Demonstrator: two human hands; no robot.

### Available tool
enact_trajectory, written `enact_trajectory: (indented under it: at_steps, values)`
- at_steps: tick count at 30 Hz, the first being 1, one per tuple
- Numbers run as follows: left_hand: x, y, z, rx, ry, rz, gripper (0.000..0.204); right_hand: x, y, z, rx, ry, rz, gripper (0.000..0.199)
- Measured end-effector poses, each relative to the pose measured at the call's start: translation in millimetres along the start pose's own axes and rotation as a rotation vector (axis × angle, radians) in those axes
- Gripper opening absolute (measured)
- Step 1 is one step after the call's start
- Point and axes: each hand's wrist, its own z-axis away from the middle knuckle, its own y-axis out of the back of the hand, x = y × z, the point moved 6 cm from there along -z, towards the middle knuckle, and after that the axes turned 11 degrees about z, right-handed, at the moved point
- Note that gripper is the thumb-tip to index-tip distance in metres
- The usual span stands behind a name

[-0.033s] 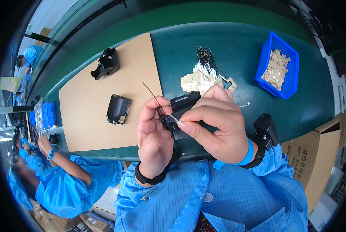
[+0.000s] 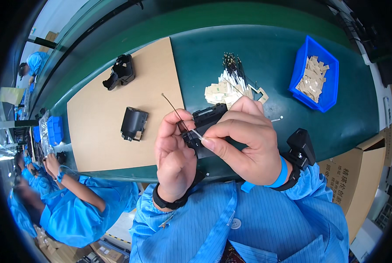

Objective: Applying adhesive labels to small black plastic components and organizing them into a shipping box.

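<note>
Nothing has moved since the earlier frame, which shows the same instant: both hands sit in the same place, closed on the same part

The left hand (image 2: 175,160) is curled shut around the near-left end of a small black moulded plastic housing (image 2: 204,127), held up over the near edge of the green work surface (image 2: 266,65). The right hand (image 2: 247,139) wraps over the housing from the right, its thumb and forefinger pinched closed on the white-tipped end of a thin dark wire (image 2: 175,110) that slants up and away to the left

The housing looks light and rigid, best gripped by its solid body as it is now. The wire looks springy and easily kinked, so a pinch close to its white tip seems the safer hold

On the tan cardboard sheet (image 2: 95,118) to the left lie two more black plastic housings, one near (image 2: 133,123) and one far (image 2: 120,72). Beyond the hands is a bundle of similar dark wires (image 2: 233,70) on a heap of beige paper tabs (image 2: 218,93), and far right a blue plastic bin (image 2: 297,72) holds more tabs. A co-worker in blue (image 2: 64,197) sits at the left
</note>
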Motion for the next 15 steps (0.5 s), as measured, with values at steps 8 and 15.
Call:
enact_trajectory:
  at_steps: [8,15]
  values:
    - [0.2,-1.1,1.9,-0.012,-0.004,-0.001,0.053,0.6,-0.3,0.4,-0.005,-0.03,-0.016,0.007]
    - [1.9,-1.3,0.8,0.0,-0.022,-0.076,0.053,1.5,-0.5,0.7,0.013,-0.039,-0.047,0.006]
